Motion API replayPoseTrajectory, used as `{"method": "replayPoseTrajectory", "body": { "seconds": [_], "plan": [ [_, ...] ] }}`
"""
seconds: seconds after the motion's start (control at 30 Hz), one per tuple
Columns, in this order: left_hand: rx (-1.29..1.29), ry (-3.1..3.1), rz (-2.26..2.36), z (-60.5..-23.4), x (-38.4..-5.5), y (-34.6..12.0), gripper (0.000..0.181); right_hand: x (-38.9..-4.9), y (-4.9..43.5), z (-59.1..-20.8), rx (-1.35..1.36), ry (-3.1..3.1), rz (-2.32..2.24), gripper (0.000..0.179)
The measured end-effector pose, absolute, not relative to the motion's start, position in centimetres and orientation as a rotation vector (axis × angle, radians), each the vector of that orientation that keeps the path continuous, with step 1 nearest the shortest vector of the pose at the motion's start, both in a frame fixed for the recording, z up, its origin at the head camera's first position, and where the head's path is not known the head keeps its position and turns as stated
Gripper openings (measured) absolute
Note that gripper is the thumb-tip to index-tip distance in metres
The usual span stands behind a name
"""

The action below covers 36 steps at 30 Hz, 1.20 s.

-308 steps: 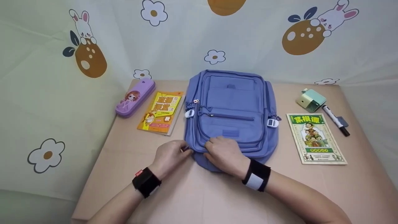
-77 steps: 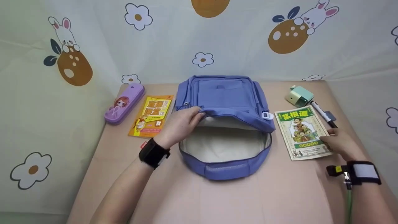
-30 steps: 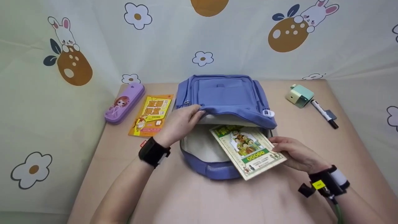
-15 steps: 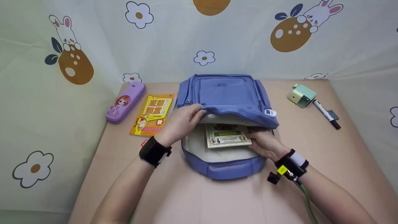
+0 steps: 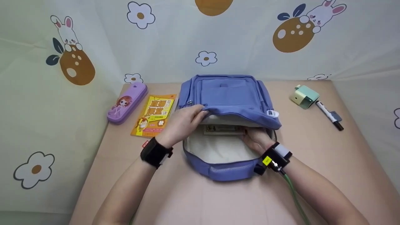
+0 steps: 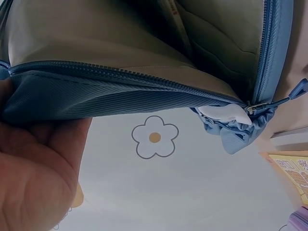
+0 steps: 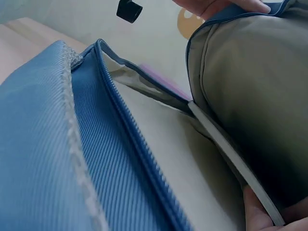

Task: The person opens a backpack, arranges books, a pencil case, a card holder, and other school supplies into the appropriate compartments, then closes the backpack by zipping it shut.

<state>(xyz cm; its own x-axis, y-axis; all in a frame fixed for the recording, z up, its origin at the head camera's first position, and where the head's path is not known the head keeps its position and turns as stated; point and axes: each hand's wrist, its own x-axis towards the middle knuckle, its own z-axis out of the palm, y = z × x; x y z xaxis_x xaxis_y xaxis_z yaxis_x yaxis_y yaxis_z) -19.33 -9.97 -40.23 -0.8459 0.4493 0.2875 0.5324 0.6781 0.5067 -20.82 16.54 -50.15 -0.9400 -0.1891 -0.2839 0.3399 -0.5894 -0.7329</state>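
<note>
A blue backpack lies on the table with its main compartment unzipped and its pale lining showing. My left hand pinches the edge of the raised front flap; in the left wrist view, that hand has the zippered edge between thumb and fingers. Inside the opening, my right hand grips the right side of a thin book. Only the book's near end shows in the head view, the rest hidden under the flap. The right wrist view has the book's pale edge running deep along the lining.
Left of the backpack lie an orange-yellow book and a purple pencil case. To the right are a green pencil sharpener, a black-and-white marker and a small grey-blue piece. A green cable trails from the right wristband.
The backpack was unzipped and its flap lifted. My right hand took the green-titled book from the table's right and slid it into the compartment, lately deeper under the flap. The left hand stays put.
</note>
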Motion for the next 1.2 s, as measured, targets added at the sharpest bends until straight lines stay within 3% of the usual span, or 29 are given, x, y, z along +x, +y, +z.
{"method": "replayPoseTrajectory", "body": {
  "seconds": [0.13,0.33,0.6,0.77,0.87,1.03,1.2],
  "plan": [
    [-0.804,-2.760,-0.898,-40.2,-19.3,-10.0,0.023,-20.1,16.8,-49.8,0.121,1.182,-2.545,0.030],
    [-0.808,-2.767,-0.893,-40.2,-19.3,-10.0,0.024,-17.7,19.5,-48.4,-0.098,1.331,-2.297,0.064],
    [-0.804,-2.770,-0.884,-40.4,-19.3,-10.0,0.024,-13.8,23.2,-44.5,-0.519,2.265,-1.300,0.049],
    [-0.816,-2.767,-0.897,-40.4,-19.2,-10.0,0.024,-11.3,23.8,-41.6,-0.838,2.364,-1.463,0.026],
    [-0.820,-2.764,-0.907,-40.5,-19.2,-10.0,0.023,-11.2,24.3,-40.2,-1.044,2.600,-1.672,0.029],
    [-0.813,-2.764,-0.906,-40.6,-19.1,-10.0,0.023,-13.7,25.1,-39.7,-0.893,2.953,-1.620,0.037],
    [-0.821,-2.764,-0.880,-40.5,-19.1,-10.0,0.023,-16.1,25.4,-41.1,-0.728,2.771,-1.427,0.041]
  ]
}}
